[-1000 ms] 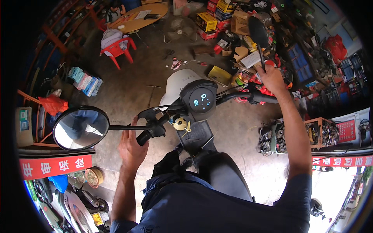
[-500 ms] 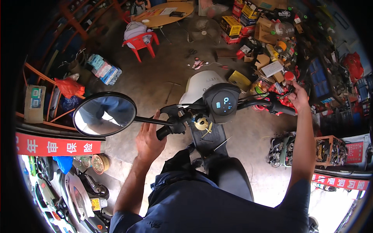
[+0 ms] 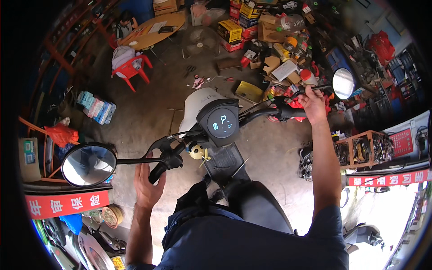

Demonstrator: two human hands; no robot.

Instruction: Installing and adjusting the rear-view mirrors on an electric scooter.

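I straddle an electric scooter with a lit round display [image 3: 219, 125] and a black seat [image 3: 256, 202]. My left hand [image 3: 149, 186] lies against the left handlebar grip [image 3: 157, 173], its fingers stretched toward the brake lever and not wrapped round the grip. Over that side a round mirror [image 3: 89, 164] stands out on a black stem. On the other side, my right hand [image 3: 312, 105] has its fingers closed on the stem of the right mirror [image 3: 343, 83], above the right handlebar grip [image 3: 288, 112]. Its fingertips are partly hidden. A cream round piece [image 3: 196, 152] sits below the display.
Boxes [image 3: 230, 30], bottles and loose parts are heaped at the far right. A red chair [image 3: 133, 72] and a round table [image 3: 155, 30] with a seated person [image 3: 126, 26] stand at the far left. A metal rack [image 3: 366, 150] of parts is at right.
The view has swung right, so the scooter sits further left in it. The right mirror's glass now shows. My right hand has shifted on its stem; my left hand's fingers have straightened.
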